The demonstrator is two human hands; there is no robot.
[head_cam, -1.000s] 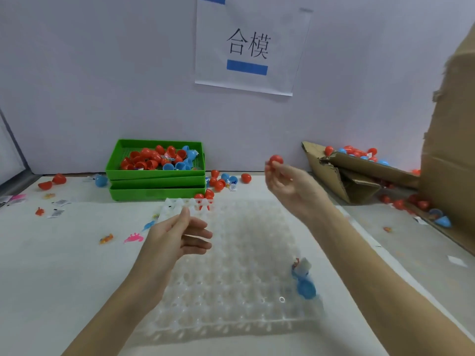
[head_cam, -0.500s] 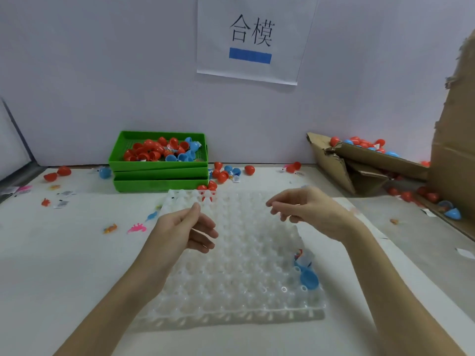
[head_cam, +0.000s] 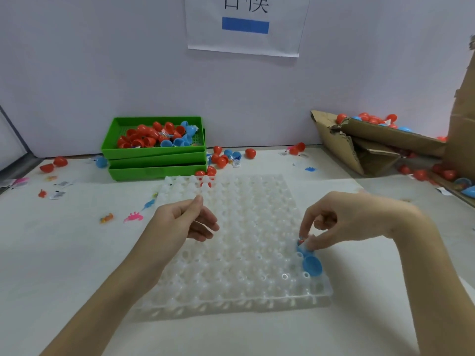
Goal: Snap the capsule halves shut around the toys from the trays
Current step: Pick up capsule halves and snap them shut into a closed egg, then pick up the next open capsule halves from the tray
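White table (head_cam: 64,265), far wall w/ paper sign (head_cam: 244,24) cut off at top. Clear dimpled tray (head_cam: 231,253) centre; green trays (head_cam: 154,152) stacked far left, full of red/blue capsule halves. Torn cardboard box (head_cam: 359,145) far right, partly out of frame. Left hand (head_cam: 185,222) above tray — fingers relaxed, loosely spread, holding nothing. Right hand (head_cam: 341,222) at tray's right edge, thumb + fingers pinching small wrapped toy (head_cam: 303,240) in blue capsule half (head_cam: 302,250); toy detail hard to make out. 2nd blue half (head_cam: 312,265) just near of it.

Bare tray cells (head_cam: 239,227) lie between the hands; green trays (head_cam: 156,152) and apparently loose capsules (head_cam: 221,159) crowd the far edge.
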